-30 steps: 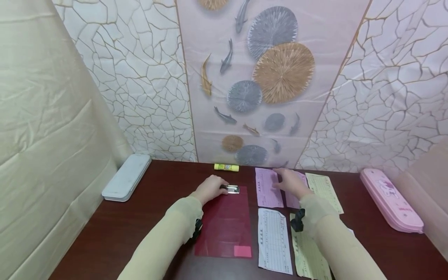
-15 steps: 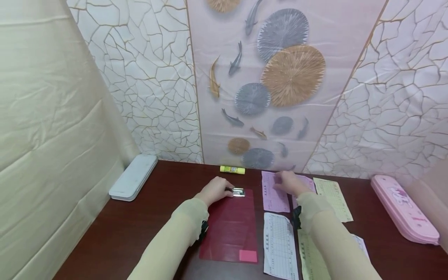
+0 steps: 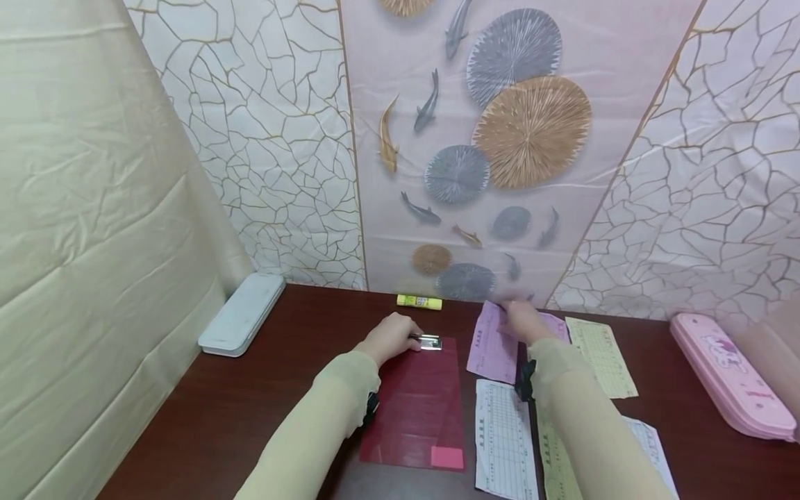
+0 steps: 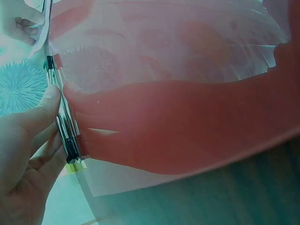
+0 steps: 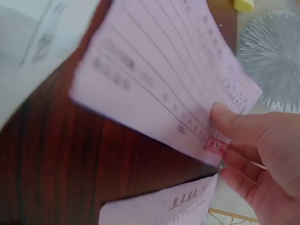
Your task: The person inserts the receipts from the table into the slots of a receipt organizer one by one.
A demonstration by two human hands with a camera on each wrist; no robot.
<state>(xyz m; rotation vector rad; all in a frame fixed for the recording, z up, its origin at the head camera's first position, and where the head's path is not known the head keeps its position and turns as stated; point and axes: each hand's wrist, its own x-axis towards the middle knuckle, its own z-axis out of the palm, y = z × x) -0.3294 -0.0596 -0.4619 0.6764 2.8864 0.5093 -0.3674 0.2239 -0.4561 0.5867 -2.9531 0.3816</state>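
My left hand [image 3: 392, 337] pinches the metal clip [image 3: 430, 342] at the top edge of a translucent red clip folder [image 3: 415, 410]. In the left wrist view, the thumb lies on one side of the clip [image 4: 63, 110], with the other fingers behind it. My right hand [image 3: 525, 323] holds a pink-purple printed slip [image 3: 490, 351] by a far corner. The right wrist view shows that slip [image 5: 154, 79] tilted up off the table, gripped between thumb and fingers. A second purple slip [image 3: 555, 326] lies partly hidden beneath the right hand.
White printed slips [image 3: 505, 437] and yellow ones [image 3: 601, 355] lie on the dark wooden table [image 3: 269, 403]. A yellow glue stick [image 3: 419, 302] lies at the back. Pencil cases, one white [image 3: 244, 314] and one pink [image 3: 731, 375], flank the area.
My right hand has taken the far corner of the left purple slip, which now tilts up from the table. The left hand stays on the clip. The head view has shifted slightly.
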